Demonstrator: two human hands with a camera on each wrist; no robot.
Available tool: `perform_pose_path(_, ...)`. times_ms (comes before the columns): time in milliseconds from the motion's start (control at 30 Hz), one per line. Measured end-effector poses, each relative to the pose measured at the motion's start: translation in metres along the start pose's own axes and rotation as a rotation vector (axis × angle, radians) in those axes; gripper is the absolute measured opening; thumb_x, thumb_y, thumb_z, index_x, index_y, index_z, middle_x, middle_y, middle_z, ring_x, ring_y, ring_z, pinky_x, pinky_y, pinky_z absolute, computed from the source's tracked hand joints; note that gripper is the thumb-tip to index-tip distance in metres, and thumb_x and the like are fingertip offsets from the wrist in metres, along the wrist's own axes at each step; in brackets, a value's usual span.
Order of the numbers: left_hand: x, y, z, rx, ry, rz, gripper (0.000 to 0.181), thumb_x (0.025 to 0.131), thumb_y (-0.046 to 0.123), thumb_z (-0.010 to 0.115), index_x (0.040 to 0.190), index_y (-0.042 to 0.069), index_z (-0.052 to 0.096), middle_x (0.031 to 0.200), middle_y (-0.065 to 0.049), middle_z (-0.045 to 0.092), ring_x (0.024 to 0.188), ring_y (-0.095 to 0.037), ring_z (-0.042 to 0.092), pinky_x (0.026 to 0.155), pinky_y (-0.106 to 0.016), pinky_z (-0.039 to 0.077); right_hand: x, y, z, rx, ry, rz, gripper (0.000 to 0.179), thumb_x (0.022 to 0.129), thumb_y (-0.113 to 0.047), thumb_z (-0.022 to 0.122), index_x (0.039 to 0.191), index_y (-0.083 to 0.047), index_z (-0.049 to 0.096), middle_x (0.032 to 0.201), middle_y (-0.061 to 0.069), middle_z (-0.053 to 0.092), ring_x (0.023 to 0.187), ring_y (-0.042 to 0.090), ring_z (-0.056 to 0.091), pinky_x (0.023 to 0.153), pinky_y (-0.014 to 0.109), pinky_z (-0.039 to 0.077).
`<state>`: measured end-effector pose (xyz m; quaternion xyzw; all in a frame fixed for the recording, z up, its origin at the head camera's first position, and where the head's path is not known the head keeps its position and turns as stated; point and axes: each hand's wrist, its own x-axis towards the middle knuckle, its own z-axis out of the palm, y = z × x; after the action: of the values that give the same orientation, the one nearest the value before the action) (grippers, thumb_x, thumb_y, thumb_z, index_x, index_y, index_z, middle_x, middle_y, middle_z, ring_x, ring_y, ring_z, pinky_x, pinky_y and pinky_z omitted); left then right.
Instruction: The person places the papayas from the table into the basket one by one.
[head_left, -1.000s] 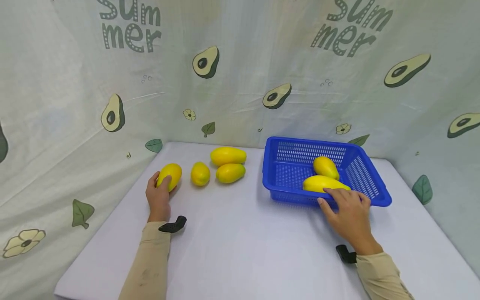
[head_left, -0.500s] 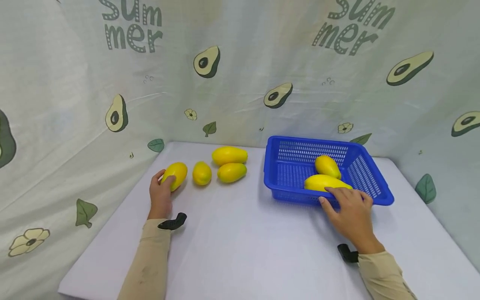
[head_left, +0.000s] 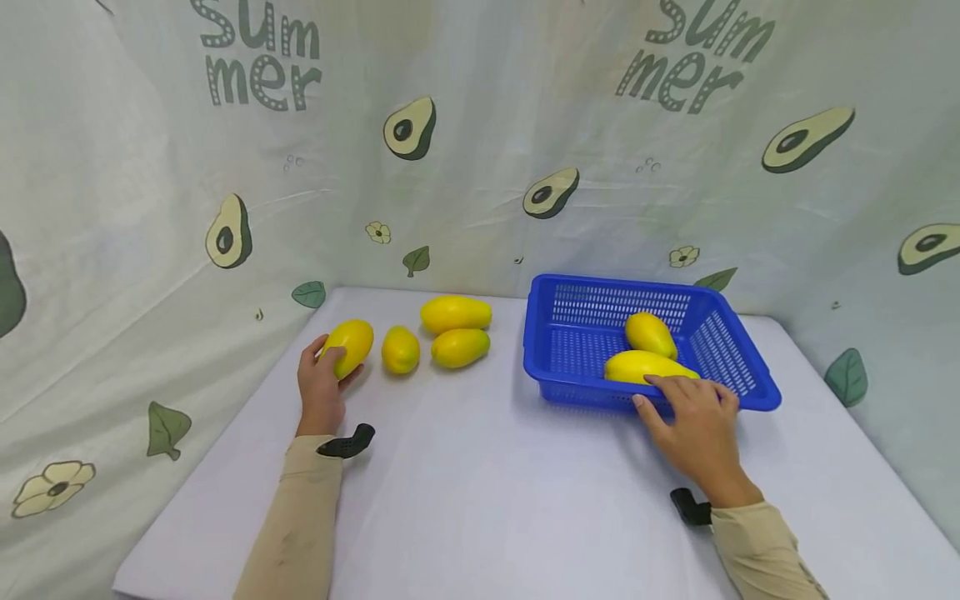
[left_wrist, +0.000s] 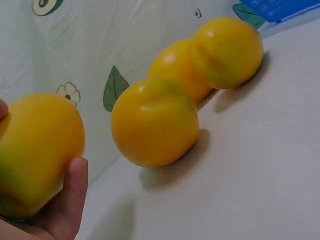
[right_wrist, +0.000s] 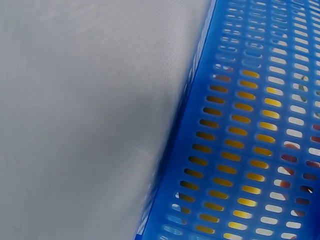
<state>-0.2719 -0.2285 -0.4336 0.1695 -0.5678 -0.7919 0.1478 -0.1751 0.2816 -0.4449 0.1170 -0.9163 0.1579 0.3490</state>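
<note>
Yellow fruits (head_left: 401, 349) toward far edge of table (head_left: 480, 500): smooth, glossy skin. Basket (head_left: 573, 392) near far right corner: shiny perforated plastic. Table looks matt, possibly cloth-covered; right wrist view blurred.

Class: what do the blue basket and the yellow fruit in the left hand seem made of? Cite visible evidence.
Blue basket: probably moulded plastic, slight sheen; regular slots and a smooth rim suggest it.
Yellow fruit in the left hand: seemingly fruit skin, smooth and satiny, yellow shading to green; possibly imitation.
</note>
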Motion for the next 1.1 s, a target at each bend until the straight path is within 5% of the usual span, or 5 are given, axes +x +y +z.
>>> perform_pose_path(233,0.001,-0.006,0.009,-0.084,-0.019,0.036,0.054,0.099,0.013,0.058,0.149,0.015,0.039,0.145,-0.008,0.035,0.126,-0.027,0.046,0.088,-0.038,0.056,-0.002,-0.001,0.001,0.002,-0.002,0.006,0.041,0.087,-0.03,0.074,0.119,-0.004,0.069,0.111,0.02,0.068,0.107,0.044,0.053,0.093,0.062,0.027)
perform_pose_path(500,0.002,-0.011,0.023,-0.015,-0.122,0.045,0.057,0.101,0.015,0.059,0.153,0.016,0.035,0.149,-0.008,0.034,0.128,-0.028,0.045,0.095,-0.04,0.052,-0.011,-0.002,-0.003,-0.007,-0.016,0.035,0.042,0.086,-0.028,0.074,0.119,-0.003,0.069,0.111,0.022,0.067,0.107,0.045,0.052,0.092,0.064,0.026)
perform_pose_path(900,0.009,0.011,0.018,0.28,-0.178,0.121,0.069,0.101,0.018,0.061,0.16,0.022,0.026,0.159,-0.003,0.029,0.135,-0.026,0.038,0.096,-0.03,0.051,0.002,-0.002,0.005,0.011,0.006,-0.006,0.041,0.087,-0.029,0.074,0.119,-0.003,0.069,0.11,0.021,0.068,0.107,0.044,0.053,0.095,0.061,0.026)
perform_pose_path(1100,0.011,0.01,0.026,0.393,-0.187,0.097,0.074,0.1,0.027,0.062,0.161,0.019,0.021,0.162,-0.001,0.025,0.139,-0.025,0.036,0.109,-0.034,0.041,-0.001,0.001,0.004,-0.002,0.002,0.012,0.041,0.087,-0.03,0.074,0.119,-0.004,0.069,0.111,0.02,0.068,0.107,0.044,0.053,0.094,0.062,0.026)
